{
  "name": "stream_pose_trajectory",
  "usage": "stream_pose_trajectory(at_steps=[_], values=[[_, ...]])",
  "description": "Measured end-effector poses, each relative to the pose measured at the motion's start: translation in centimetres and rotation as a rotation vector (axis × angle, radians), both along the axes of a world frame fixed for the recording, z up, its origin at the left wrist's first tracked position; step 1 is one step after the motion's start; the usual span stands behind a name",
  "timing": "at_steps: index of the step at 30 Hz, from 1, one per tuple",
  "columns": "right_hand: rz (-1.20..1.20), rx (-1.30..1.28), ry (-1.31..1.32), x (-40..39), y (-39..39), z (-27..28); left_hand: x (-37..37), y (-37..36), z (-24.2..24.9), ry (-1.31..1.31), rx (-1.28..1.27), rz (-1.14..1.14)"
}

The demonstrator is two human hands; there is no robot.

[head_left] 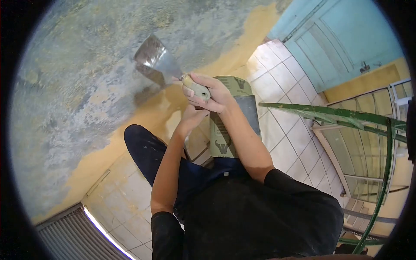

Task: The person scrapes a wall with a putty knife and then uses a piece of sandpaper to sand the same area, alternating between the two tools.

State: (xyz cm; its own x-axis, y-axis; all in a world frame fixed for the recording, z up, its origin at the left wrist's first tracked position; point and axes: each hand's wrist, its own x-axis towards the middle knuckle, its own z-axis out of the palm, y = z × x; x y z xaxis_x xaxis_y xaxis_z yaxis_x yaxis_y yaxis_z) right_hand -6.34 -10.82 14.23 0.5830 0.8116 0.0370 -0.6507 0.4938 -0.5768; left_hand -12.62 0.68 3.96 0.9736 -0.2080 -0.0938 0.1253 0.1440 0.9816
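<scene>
My right hand [216, 94] is closed around the pale handle of a putty knife [197, 88]. Its wide metal blade points up and left in front of the blotchy grey-blue and yellow wall [99, 91]. A brownish, blade-like shape shows just below that blade. My left hand [192, 118] is closed right under the right one, with most of its fingers hidden behind it. A small dark piece shows between the two hands; I cannot tell what the left hand grips. Beyond my right forearm lies a green printed panel [221, 134] with a dark grey flat piece [249, 110] over it.
Green metal bars [329, 112] stand on the right, near a framed glass window [359, 147] leaning there. A light blue door [329, 47] is at the upper right, beyond white floor tiles [281, 82]. At lower left is a grey ribbed shutter [73, 236].
</scene>
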Motion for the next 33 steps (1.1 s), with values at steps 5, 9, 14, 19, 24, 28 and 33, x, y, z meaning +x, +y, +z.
stream_pose_trajectory(at_steps=[5,9,14,19,24,28,33], values=[[-0.135,-0.017,-0.119,-1.5,-3.0,5.2,0.2,-2.8,0.6,0.159,-0.078,0.018],[-0.324,-0.131,-0.246,-3.1,-7.3,8.3,0.3,-2.5,3.4,0.269,-0.231,-0.103],[-0.514,-0.199,-0.366,-5.4,-15.5,8.9,0.3,-2.6,9.0,0.238,-0.254,-0.008],[-0.856,-0.351,-0.435,-7.7,-23.0,9.8,2.5,-5.7,18.6,-0.297,-0.001,-0.079],[-1.055,-0.348,-0.449,-9.7,-26.4,11.0,3.3,-6.9,28.0,-0.846,0.288,0.168],[-1.184,-0.465,-0.376,-10.5,-26.9,10.6,2.5,-6.3,26.6,-1.191,0.505,0.259],[-1.111,-0.556,-0.369,-10.3,-28.9,7.5,0.9,-4.3,15.9,-1.235,0.931,-0.120]])
